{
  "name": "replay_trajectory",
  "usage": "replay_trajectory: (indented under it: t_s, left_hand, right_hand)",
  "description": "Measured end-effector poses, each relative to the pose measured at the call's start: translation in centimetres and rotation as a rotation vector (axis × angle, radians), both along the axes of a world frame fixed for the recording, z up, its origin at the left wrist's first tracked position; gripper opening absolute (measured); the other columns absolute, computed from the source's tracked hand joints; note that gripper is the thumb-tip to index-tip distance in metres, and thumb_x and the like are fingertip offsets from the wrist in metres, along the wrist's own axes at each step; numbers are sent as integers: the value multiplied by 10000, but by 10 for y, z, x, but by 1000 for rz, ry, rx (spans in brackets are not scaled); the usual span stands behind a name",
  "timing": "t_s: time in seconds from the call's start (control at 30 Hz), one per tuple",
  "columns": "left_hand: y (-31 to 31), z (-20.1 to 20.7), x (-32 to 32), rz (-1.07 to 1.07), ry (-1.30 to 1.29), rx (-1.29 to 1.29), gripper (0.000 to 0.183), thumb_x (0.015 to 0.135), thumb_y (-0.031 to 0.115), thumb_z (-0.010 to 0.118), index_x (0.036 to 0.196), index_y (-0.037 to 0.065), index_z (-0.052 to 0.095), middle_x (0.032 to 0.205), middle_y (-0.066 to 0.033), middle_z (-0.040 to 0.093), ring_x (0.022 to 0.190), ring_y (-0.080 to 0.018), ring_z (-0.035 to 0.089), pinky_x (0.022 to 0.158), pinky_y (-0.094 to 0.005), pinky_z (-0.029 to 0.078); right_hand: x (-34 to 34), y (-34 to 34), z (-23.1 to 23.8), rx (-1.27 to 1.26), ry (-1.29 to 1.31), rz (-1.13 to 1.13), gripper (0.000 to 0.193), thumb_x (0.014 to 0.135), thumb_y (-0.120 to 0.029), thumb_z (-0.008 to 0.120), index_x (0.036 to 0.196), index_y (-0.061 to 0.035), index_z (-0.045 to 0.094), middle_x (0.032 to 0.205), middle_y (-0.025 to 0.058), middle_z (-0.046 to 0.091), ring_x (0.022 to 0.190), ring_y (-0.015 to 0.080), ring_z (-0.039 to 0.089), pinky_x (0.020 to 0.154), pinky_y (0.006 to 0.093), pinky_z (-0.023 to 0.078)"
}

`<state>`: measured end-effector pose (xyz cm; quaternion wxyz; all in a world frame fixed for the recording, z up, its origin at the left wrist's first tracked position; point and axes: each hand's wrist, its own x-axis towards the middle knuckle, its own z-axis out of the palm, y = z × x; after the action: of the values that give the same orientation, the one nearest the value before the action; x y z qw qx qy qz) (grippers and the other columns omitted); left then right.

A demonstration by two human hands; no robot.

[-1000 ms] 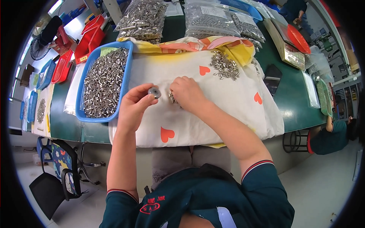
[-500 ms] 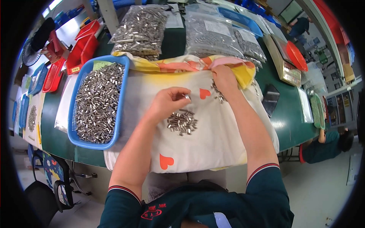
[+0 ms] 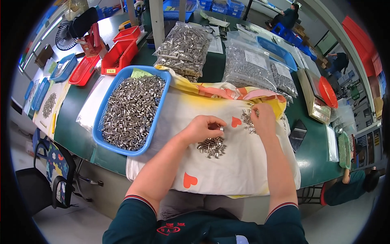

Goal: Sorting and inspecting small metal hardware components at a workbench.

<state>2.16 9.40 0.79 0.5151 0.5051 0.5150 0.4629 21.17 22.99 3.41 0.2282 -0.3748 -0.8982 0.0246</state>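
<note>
My left hand (image 3: 204,128) is closed in a pinch on a small shiny metal sleeve (image 3: 222,129), held just above the cloth. Below those fingertips lies a pile of similar metal sleeves (image 3: 211,148) on the white-and-yellow cloth (image 3: 227,175) with red hearts. Farther right, my right hand (image 3: 264,118) has its fingertips drawn together at a second, scattered group of sleeves (image 3: 247,118); what they grip is mostly hidden. To the left, a blue basket (image 3: 115,149) is full of loose metal sleeves.
Clear bags of metal parts (image 3: 183,49) and more bags (image 3: 250,67) stand behind the cloth. Red bins (image 3: 122,55) are at the back left. A dark phone (image 3: 298,135) lies right of the cloth on the green table (image 3: 75,136). A person (image 3: 349,189) is at the right.
The view has shifted, so the table sits lower and farther right. My right hand has drawn back from the folded cloth edge, exposing more sleeves. The left keeps its pinch over the pile.
</note>
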Motion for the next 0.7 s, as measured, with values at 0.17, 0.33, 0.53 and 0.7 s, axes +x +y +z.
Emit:
replay_trajectory:
  t_s: [0.17,0.33,0.53,0.7]
  left_hand:
    - [3,-8,-5,94,-405,5,299,732,14,628,1023,13,560,815,0,577,719,-57,531,672,-195,454]
    - [8,-9,-4,73,-495,28,316,746,-5,603,1052,4,526,872,-8,563,781,-59,527,701,-188,451]
    - [4,-4,0,54,-447,-95,326,756,9,594,1076,-8,532,883,-21,577,763,-67,543,703,-196,462]
    - [0,-2,1,34,-492,-77,314,768,11,582,1079,-9,536,919,-35,586,801,-78,557,734,-214,469]
  right_hand:
    - [-29,-61,-1,-688,678,41,85,750,-61,575,825,-21,581,729,22,587,620,86,528,590,224,430]
    - [-38,-78,-18,-904,921,163,113,773,-28,575,883,-5,579,766,16,593,641,50,512,625,185,429]
    - [-30,-79,-21,-901,852,251,98,763,-22,589,859,-4,581,791,13,590,644,57,520,694,197,427]
    - [-24,-76,-17,-915,753,210,97,753,-29,600,846,-8,579,793,11,585,644,61,519,681,205,429]
